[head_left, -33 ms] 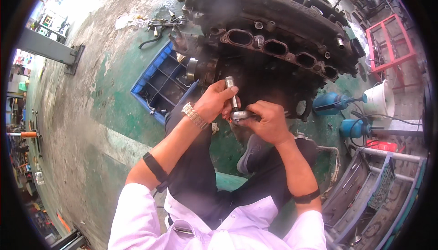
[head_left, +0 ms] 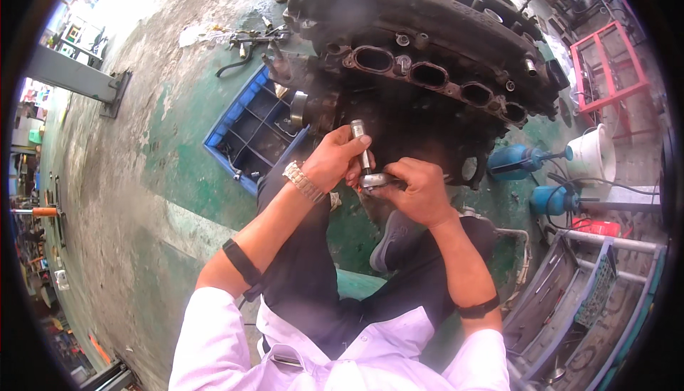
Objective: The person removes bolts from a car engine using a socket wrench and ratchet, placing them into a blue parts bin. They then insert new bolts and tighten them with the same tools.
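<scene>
A ratchet wrench [head_left: 373,181] with a silver socket and extension [head_left: 360,134] is held between my two hands, in front of a dark engine block [head_left: 427,31]. My left hand [head_left: 333,158], with a metal watch at its wrist, closes round the extension, thumb near the socket. Wrapped round the ratchet's handle is my right hand [head_left: 420,190], which hides most of that handle. The socket points up toward the engine, apart from the row of oval ports [head_left: 429,75]. Shadow covers the engine's lower side.
On the floor left of the engine lies a blue divided tray [head_left: 239,116] with small parts. To the right stand blue jacks [head_left: 519,161], a white bucket [head_left: 597,152] and a red metal frame [head_left: 611,70]. A tool cart [head_left: 570,305] sits at the lower right.
</scene>
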`<state>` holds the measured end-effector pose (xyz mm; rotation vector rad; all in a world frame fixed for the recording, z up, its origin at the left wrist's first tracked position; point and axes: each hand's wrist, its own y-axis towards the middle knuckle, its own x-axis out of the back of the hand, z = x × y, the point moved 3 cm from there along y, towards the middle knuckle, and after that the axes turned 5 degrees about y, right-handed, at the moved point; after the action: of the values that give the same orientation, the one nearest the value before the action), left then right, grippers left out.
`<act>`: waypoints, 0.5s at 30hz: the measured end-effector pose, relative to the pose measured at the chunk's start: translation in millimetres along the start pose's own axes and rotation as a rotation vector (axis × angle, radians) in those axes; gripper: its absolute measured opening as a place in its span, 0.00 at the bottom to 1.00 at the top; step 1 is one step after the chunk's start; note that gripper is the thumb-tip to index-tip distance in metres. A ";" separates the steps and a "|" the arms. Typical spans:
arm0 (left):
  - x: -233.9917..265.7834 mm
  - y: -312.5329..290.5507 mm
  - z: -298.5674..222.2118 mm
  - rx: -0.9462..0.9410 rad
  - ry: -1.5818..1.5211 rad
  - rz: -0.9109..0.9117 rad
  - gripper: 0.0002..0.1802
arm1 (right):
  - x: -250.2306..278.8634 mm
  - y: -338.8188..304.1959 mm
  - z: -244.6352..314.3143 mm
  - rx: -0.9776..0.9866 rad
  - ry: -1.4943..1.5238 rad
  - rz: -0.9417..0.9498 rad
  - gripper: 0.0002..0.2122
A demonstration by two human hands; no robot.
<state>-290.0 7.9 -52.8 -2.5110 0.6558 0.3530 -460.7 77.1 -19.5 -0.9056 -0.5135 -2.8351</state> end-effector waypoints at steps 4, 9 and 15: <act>-0.7 1.4 2.2 -0.051 0.037 0.010 0.11 | -1.9 -1.7 -1.7 -0.039 0.017 -0.002 0.16; -1.7 -1.3 -1.1 -0.081 0.198 -0.026 0.13 | -1.6 -3.3 -2.4 -0.043 0.025 0.015 0.15; -1.7 -8.6 -34.8 -0.154 0.346 -0.133 0.12 | 6.5 -2.8 -5.5 -0.036 0.030 0.019 0.16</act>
<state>-282.9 -3.7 -19.6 -2.7756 0.6046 -0.0859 -469.5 77.7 -20.8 -0.8685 -0.4500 -2.8450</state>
